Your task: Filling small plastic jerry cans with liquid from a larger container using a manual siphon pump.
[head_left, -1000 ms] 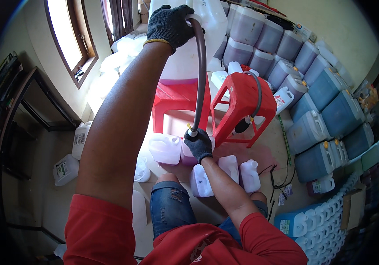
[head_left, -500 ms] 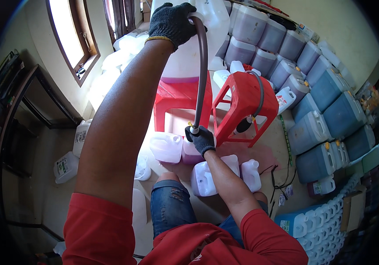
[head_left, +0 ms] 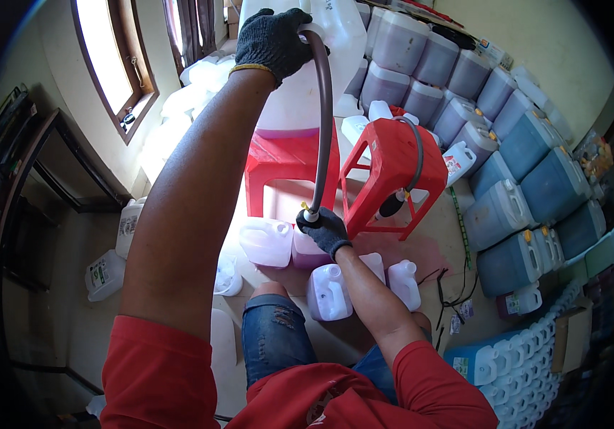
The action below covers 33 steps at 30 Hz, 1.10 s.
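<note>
My left hand point(head_left: 273, 44), in a dark knitted glove, is closed around the upper end of a thick grey-brown hose point(head_left: 326, 114), at the top of a big translucent jerrycan point(head_left: 285, 114) with pink-purple liquid low in it. That jerrycan stands on a red plastic stool point(head_left: 285, 168). The hose curves down to a fitting with a yellow lever point(head_left: 307, 208). My right hand point(head_left: 325, 232), gloved too, grips just below it, over a small jerrycan with purple liquid point(head_left: 308, 252); whether the hose end enters its mouth is hidden. A paler jerrycan point(head_left: 265, 243) stands beside it.
A second red stool point(head_left: 407, 161) carries a thin hose with a black bulb point(head_left: 391, 205). Nearer me stand small jerrycans point(head_left: 328, 294); a white tub point(head_left: 228, 277) is left of my knee. Large filled containers point(head_left: 507, 207) line the right wall. Black cords point(head_left: 457, 300) lie on the floor.
The view has shifted slightly, so the scene sits a little lower and further left. Both hands keep their hold on the hose.
</note>
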Each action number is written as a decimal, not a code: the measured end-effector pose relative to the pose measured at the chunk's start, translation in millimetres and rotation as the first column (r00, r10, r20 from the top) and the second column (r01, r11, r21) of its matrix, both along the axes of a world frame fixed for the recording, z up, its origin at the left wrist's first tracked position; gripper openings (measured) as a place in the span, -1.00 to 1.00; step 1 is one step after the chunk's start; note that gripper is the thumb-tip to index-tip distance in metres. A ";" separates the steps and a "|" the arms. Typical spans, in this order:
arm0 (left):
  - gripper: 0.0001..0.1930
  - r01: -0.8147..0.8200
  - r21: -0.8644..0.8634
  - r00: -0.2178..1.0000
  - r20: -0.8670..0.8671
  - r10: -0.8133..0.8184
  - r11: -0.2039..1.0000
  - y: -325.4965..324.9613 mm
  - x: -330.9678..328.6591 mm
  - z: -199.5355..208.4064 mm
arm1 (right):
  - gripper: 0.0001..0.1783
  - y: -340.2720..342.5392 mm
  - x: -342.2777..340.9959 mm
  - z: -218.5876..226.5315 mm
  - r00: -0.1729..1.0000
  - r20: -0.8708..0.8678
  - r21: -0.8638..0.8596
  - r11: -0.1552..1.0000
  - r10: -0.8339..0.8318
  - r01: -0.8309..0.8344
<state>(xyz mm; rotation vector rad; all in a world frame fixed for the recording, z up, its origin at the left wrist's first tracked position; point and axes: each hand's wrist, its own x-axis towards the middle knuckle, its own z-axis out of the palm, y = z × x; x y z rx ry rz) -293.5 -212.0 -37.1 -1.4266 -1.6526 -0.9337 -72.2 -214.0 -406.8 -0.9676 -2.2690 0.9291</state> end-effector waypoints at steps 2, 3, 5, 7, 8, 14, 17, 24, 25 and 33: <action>-0.45 0.006 0.000 1.000 0.004 -0.006 1.000 -0.5 -1.2 -0.9 | -0.65 -2.5 1.6 3.9 1.000 -0.002 0.028 1.000 0.005 -0.005; -0.42 0.004 -0.007 1.000 -0.008 -0.004 1.000 -1.1 -1.6 -1.4 | -0.64 -4.4 1.8 7.0 1.000 -0.004 0.055 0.998 0.009 -0.009; -0.40 0.002 -0.012 1.000 -0.019 -0.002 1.000 -1.7 -1.1 -1.7 | -0.66 -5.9 1.8 8.1 0.999 -0.031 0.046 0.999 0.010 -0.009; -0.40 0.015 -0.004 1.000 -0.018 -0.016 1.000 -1.9 0.6 -1.2 | -0.66 -7.7 4.2 8.1 0.998 -0.058 0.037 0.999 0.009 -0.007; -0.40 0.015 -0.003 1.000 -0.018 -0.015 1.000 -2.3 -0.2 -1.2 | -0.67 -10.2 5.2 8.3 0.997 -0.073 0.059 0.998 0.006 -0.002; -0.39 0.043 0.016 0.999 -0.024 -0.042 0.999 -1.8 -2.4 -2.2 | -0.62 -7.5 -2.4 0.5 0.996 -0.049 -0.016 0.997 -0.079 0.079; -0.38 0.018 -0.010 1.000 0.010 -0.018 1.000 -0.1 1.4 -1.0 | -0.56 -0.1 -6.2 -7.8 0.988 -0.046 0.016 0.989 -0.149 0.149; -0.38 0.023 0.013 1.000 -0.003 -0.023 1.000 -1.5 -0.9 -2.4 | -0.44 -8.6 -11.7 4.3 0.981 0.030 0.026 0.981 -0.192 0.191; -0.38 0.035 0.011 0.999 -0.001 -0.035 0.999 -1.0 -1.4 -2.3 | -0.44 -9.1 -11.4 4.7 0.981 0.032 0.041 0.981 -0.191 0.189; -0.38 0.032 0.004 0.999 -0.013 -0.032 0.999 -2.6 -4.0 -2.1 | -0.62 -18.1 -2.3 -0.8 0.988 -0.099 -0.076 0.991 -0.114 0.107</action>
